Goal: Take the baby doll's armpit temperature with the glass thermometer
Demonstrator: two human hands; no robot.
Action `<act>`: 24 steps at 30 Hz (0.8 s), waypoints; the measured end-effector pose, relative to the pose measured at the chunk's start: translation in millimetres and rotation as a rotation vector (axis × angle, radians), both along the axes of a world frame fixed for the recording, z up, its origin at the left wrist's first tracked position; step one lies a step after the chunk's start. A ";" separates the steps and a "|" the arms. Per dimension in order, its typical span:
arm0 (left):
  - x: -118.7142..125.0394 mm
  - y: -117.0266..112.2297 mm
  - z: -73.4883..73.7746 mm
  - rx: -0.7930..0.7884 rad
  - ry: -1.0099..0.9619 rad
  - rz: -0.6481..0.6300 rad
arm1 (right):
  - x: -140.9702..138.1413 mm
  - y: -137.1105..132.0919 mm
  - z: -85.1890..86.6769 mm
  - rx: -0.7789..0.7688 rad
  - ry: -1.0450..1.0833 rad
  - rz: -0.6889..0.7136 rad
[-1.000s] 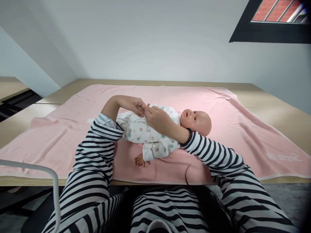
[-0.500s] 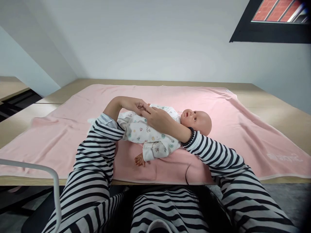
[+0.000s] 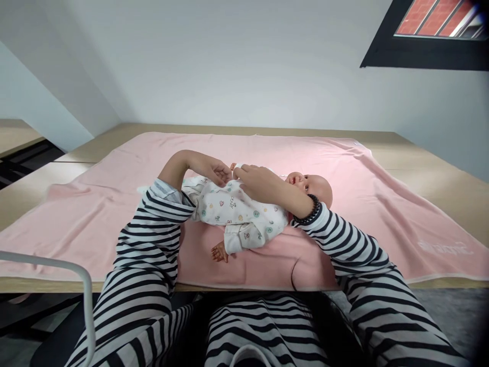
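Observation:
A baby doll [image 3: 320, 189] lies on its back, head to the right, in a white printed garment [image 3: 225, 204]. My left hand [image 3: 212, 169] is over the middle of the garment, its fingers curled in; whatever they hold is hidden. Just right of it, my right hand [image 3: 262, 183] pinches a bit of white cloth at the garment's far side. A narrow gap with white fabric shows between my two hands. The doll's far hand [image 3: 233, 166] peeks out behind them, while its near hand [image 3: 219, 252] rests palm up on the pink blanket [image 3: 244, 272].
The blanket spreads over a wooden table [image 3: 420, 153] that stands against a white wall [image 3: 244, 66]. A dark-framed window [image 3: 424, 51] is at the upper right. At the lower left, a pale curved bar [image 3: 88, 306] rises beside the table's front edge.
My hands, together before, have drawn apart slightly: the right hand moved a little to the right and the left a little to the left. The doll has stayed in place.

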State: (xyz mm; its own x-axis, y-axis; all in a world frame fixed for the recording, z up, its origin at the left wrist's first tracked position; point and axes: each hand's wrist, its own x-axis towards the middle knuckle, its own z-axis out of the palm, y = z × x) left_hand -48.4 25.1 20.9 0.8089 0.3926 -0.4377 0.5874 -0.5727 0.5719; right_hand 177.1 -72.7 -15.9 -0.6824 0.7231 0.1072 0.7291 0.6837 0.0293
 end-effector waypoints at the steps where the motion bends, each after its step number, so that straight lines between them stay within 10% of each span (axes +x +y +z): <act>1: 0.1 -2.1 2.2 -0.011 0.035 0.011 | 6.0 0.3 5.4 -0.054 -0.015 -0.018; 10: -1.3 -13.7 18.8 0.073 0.176 0.089 | 53.0 7.4 31.9 -0.331 -0.105 -0.150; 24: -14.2 6.3 1.2 0.105 0.262 0.183 | 52.4 8.6 46.4 -0.363 -0.187 -0.252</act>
